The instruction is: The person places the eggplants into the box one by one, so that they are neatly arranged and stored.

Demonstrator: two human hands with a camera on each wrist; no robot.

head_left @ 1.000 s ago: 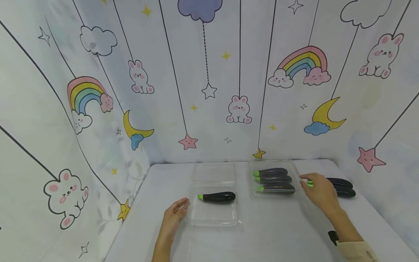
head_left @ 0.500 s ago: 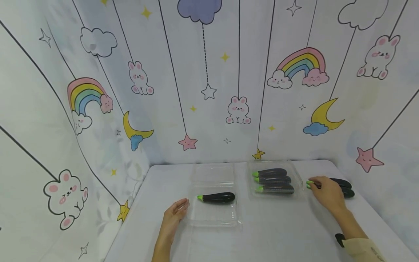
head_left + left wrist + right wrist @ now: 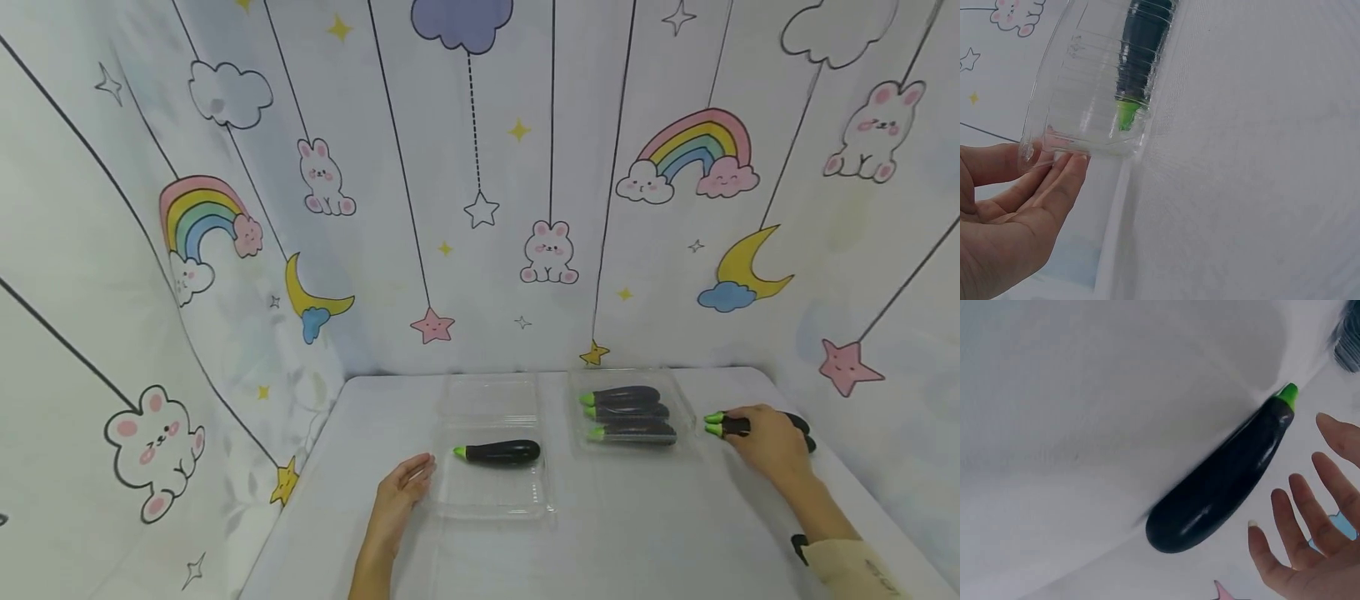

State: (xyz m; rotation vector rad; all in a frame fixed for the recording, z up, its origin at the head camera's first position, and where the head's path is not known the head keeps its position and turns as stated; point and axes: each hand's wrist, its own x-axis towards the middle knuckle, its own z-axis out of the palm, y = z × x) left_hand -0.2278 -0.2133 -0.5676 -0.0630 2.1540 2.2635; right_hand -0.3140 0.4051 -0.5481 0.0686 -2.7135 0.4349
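My left hand [image 3: 401, 490] rests at the left edge of a clear plastic clamshell box [image 3: 487, 498], its lid folded back. In the left wrist view the fairly straight fingertips touch the box's end wall. One dark eggplant [image 3: 501, 452] with a green stem lies inside. On the right, my right hand [image 3: 765, 437] is over two loose eggplants [image 3: 716, 429], partly hiding them. The right wrist view shows that hand with fingers spread, beside an eggplant [image 3: 1222, 478] and apart from it.
A second clear box [image 3: 630, 447], lid closed, stands at the back centre-right with three eggplants [image 3: 633, 432] inside. Both boxes are on a white-covered table [image 3: 637, 533]. A cloth backdrop [image 3: 480, 275] printed with bunnies, stars and rainbows rises behind and on the left.
My right hand has moved right, from beside the closed box to over the loose eggplants, uncovering their stems. The left hand has stayed at the open box.
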